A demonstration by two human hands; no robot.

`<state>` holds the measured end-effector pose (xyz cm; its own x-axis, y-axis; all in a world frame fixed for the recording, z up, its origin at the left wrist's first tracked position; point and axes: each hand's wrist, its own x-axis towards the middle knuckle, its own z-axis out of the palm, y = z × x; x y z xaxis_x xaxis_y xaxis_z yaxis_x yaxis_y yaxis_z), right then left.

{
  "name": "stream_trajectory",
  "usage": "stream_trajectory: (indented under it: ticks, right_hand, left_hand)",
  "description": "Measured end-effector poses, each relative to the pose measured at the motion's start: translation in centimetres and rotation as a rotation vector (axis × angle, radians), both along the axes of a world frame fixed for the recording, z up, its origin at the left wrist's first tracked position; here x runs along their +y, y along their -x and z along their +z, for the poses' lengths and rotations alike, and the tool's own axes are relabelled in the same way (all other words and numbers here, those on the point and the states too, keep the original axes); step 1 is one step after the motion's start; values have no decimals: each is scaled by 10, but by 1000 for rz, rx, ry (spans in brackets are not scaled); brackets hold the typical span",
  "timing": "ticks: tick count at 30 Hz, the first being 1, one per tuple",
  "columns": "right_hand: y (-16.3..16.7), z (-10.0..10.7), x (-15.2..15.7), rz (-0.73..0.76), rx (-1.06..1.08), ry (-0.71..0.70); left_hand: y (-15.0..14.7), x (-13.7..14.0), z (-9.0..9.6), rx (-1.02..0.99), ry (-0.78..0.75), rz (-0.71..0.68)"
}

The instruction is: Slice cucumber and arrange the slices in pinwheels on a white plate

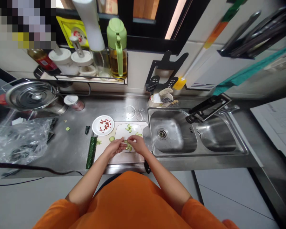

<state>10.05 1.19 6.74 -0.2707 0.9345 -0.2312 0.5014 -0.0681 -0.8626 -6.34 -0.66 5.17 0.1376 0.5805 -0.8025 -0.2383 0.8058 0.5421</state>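
My left hand [115,147] and my right hand [137,143] meet over a white squarish plate [121,129]. Their fingertips are pinched close together around a small green piece that looks like a cucumber slice [125,141]. On the plate, thin cucumber slices [129,128] lie fanned in small clusters. The plate rests on a white cutting board [131,158], with a loose cucumber round [112,138] left of the plate. A length of dark green cucumber [91,152] lies along the board's left edge. Behind it, a round white plate [94,129] holds chopped red bits [105,125].
Right of the board is a double steel sink [173,148]. A black knife handle [147,167] sticks out at the board's front edge. To the left are a plastic bag [21,140], a lidded pot [35,95] and a small jar [74,102]. An oil bottle [118,51] stands on the shelf.
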Motion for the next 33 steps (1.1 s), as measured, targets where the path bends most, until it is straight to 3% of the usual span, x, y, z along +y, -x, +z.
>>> stream_trajectory:
  ticks: [4, 8, 16, 23, 33]
  right_hand:
    - [1, 5, 0, 42, 27, -4]
    - [0, 3, 3, 58, 48, 10]
    - [9, -17, 20, 101, -156, 26]
    - [32, -25, 35, 178, -441, 16]
    - [51, -28, 44, 306, -625, -74]
  left_hand:
    - [1, 2, -1, -140, 22, 33]
    - [6, 5, -5, -110, -71, 86]
    - [22, 4, -17, 326, -310, 4]
    - [29, 4, -23, 831, -453, -193]
    - [29, 7, -22, 1078, -462, -339]
